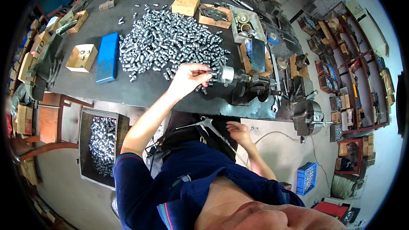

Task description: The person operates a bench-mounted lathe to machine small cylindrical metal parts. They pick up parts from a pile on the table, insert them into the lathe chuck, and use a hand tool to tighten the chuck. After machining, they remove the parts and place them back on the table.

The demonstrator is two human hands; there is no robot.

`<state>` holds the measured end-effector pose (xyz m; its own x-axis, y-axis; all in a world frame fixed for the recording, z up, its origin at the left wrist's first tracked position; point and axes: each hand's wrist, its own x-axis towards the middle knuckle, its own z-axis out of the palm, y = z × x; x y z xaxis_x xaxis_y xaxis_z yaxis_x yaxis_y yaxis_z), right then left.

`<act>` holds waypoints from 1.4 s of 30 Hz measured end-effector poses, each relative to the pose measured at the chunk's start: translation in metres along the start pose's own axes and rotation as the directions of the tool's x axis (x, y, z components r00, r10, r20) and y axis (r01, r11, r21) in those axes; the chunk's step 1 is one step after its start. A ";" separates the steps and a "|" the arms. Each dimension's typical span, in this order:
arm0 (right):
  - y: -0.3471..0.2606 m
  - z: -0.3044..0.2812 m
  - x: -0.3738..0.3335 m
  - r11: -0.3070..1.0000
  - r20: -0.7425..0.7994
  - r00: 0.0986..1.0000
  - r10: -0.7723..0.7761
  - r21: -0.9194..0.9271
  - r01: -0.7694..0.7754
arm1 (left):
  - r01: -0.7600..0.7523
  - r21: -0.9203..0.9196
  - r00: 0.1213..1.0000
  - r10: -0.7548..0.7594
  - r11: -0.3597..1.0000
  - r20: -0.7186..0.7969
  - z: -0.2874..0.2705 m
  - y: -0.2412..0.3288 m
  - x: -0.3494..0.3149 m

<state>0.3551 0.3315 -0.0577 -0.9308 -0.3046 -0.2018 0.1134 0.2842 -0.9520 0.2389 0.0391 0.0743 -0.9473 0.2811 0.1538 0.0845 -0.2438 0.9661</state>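
My left hand [189,79] is closed in a pinch on a small metal fitting [214,76], held against the round silver chuck [226,75] of a small bench spindle [255,86]. Parts of that fitting are hidden by my fingers. A wide heap of similar shiny metal fittings [164,42] lies on the dark table just beyond this hand. My right hand [239,133] hovers over my lap below the table edge, fingers loosely bent and apart, with nothing visible in it. Beside it, across my lap, lies a silver air blow gun [206,123] with a hose.
A blue box [107,58] and an open carton with a few fittings [82,58] stand left on the table. A phone [258,55] rests on a carton behind the spindle. A vise [307,117] sits at the right edge. A bin of fittings [85,145] stands lower left.
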 end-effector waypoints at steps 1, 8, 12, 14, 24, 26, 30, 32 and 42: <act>-0.007 -0.015 -0.006 1.000 -0.027 0.999 0.027 0.008 -0.027 | -0.013 -0.007 0.999 0.013 1.000 -0.034 0.006 -0.003 0.004; -0.066 -0.129 -0.007 0.804 -0.520 0.842 -0.142 0.436 0.405 | 0.024 -0.046 1.000 -0.023 0.999 0.017 0.007 -0.003 0.011; -0.108 -0.138 0.034 0.507 -0.573 0.783 -0.239 0.614 0.605 | 0.031 -0.007 0.999 -0.030 1.000 0.036 0.005 0.001 0.017; -0.114 -0.144 0.057 0.305 -0.559 0.784 -0.270 0.723 0.620 | 0.033 0.049 0.998 -0.035 0.998 0.054 0.004 0.006 0.017; -0.116 -0.162 0.102 -0.044 -0.434 0.882 -0.185 0.900 0.434 | 0.037 0.034 0.999 -0.038 0.999 0.031 0.006 0.007 0.013; -0.116 -0.162 0.109 -0.086 -0.466 0.877 -0.119 0.885 0.458 | 0.036 0.029 0.999 -0.037 0.999 0.034 0.005 0.003 0.013; -0.100 -0.170 0.132 0.051 -0.523 0.839 -0.148 0.843 0.535 | 0.000 0.063 0.999 -0.002 0.998 0.038 0.007 0.001 0.015; -0.084 -0.178 0.144 0.055 -0.477 0.852 -0.217 0.865 0.498 | 0.019 0.036 0.997 -0.021 0.999 0.071 0.008 0.006 0.015; -0.003 -0.148 0.127 0.685 -0.756 0.596 0.272 0.587 0.431 | -0.055 0.019 0.998 0.055 0.998 0.035 0.012 -0.001 0.017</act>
<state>0.1849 0.4264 -0.0467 -0.7863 0.5826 -0.2056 -0.1198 -0.4703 -0.8744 0.2264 0.0554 0.0787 -0.9299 0.2995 0.2134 0.1427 -0.2409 0.9600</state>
